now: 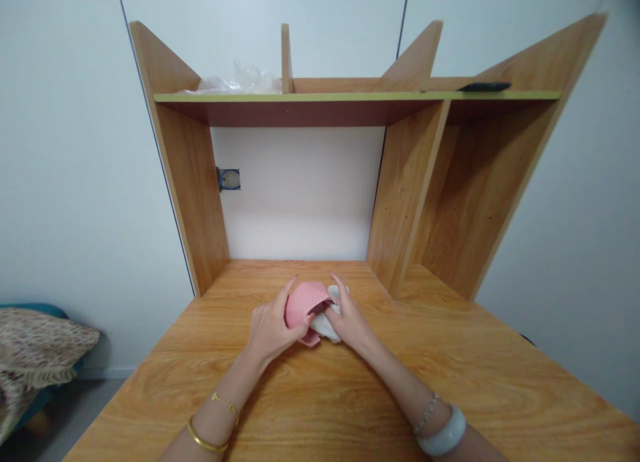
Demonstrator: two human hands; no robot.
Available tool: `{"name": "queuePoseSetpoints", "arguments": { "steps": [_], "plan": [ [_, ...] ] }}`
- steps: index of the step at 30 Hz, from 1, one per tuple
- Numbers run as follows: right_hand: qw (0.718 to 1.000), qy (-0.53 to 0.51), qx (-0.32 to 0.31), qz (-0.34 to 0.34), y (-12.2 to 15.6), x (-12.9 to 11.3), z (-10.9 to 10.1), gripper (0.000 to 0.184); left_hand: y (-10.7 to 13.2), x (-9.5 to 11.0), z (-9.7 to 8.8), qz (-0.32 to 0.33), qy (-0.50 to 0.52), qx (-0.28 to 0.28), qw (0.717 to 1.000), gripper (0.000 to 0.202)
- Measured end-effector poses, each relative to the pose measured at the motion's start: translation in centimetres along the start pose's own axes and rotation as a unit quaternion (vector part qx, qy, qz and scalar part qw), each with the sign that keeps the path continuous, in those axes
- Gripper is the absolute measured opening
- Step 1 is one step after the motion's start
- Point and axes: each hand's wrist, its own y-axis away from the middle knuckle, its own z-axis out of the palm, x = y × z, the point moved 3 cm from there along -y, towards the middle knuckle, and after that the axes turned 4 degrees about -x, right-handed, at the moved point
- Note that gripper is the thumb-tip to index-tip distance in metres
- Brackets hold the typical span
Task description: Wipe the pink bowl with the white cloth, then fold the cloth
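My left hand [270, 327] grips a pink case [307, 301] from its left side, fingers behind it and thumb at the edge of its opening. The case looks soft-cornered, and its dark open mouth faces right, with a pink flap hanging low. A crumpled white cloth [326, 326] lies at that mouth, partly under my right hand [349, 319]. The fingertips of this hand reach into the opening and press on the cloth, while one finger points upward. What is inside the case is hidden. Both hands are just above the wooden desk.
The desk [310, 402] is backed by a wooden shelf unit [300, 101]. Clear plastic wrapping [240, 81] and a flat black item [484, 87] lie on its upper shelf. An uncovered wall socket box [230, 179] is at the back left. A patterned fabric [45, 345] lies beyond the left edge.
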Motion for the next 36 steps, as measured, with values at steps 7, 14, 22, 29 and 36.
{"name": "queuePoseSetpoints", "arguments": {
  "steps": [7,14,22,29,36],
  "plan": [
    [0.979,-0.181,0.091,0.028,-0.7,0.9,0.2,0.047,-0.1,0.0,1.6,0.003,0.173,-0.004,0.985,0.084],
    [0.958,-0.275,0.017,0.080,-0.5,0.0,1.2,0.046,0.2,0.8,3.0,0.003,0.303,-0.003,0.953,0.046],
    [0.982,-0.137,0.070,0.109,-1.2,0.7,0.1,0.078,0.0,1.1,1.9,0.016,0.208,0.011,0.978,0.057],
    [0.987,0.126,0.068,0.071,-0.2,-0.2,-1.3,0.071,0.0,1.1,1.3,-0.023,0.061,-0.027,0.997,0.080],
    [0.984,0.162,0.048,0.065,-0.2,-0.3,-1.0,0.067,0.0,2.0,-0.1,-0.042,-0.083,-0.061,0.994,0.087]
  ]
}}
